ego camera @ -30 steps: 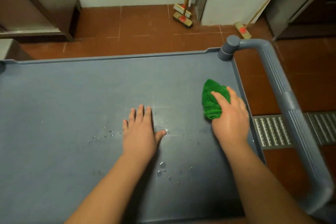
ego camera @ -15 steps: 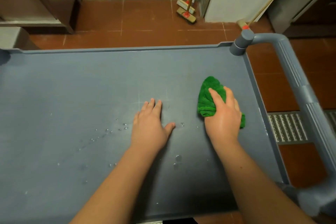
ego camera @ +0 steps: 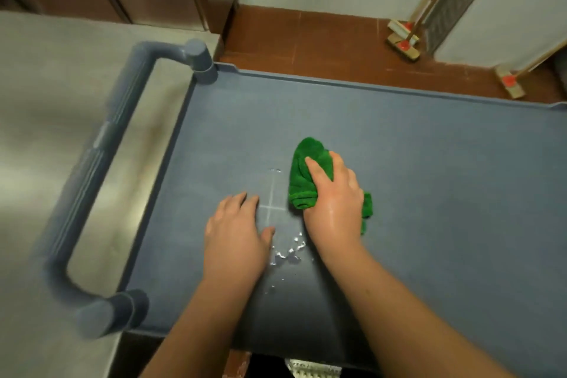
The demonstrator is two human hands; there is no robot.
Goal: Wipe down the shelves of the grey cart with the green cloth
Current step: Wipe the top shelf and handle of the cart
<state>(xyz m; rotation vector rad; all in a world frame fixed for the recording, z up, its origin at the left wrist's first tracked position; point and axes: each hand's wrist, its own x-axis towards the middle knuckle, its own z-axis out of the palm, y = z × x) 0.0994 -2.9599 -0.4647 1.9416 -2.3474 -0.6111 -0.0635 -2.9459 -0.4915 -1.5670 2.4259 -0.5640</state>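
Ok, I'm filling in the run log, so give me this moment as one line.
right hand grips bunched green cloth | cloth on grey cart's top shelf | left hand flat on shelf | water droplets between hands

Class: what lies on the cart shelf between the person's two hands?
Water droplets on the grey shelf, between left hand and right hand, in the head view.

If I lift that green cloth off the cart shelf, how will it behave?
The green cloth will probably go floppy: it lies bunched in soft folds under the right hand. It looks plush and likely damp, given water droplets on the cart shelf, so somewhat heavy and drippy.
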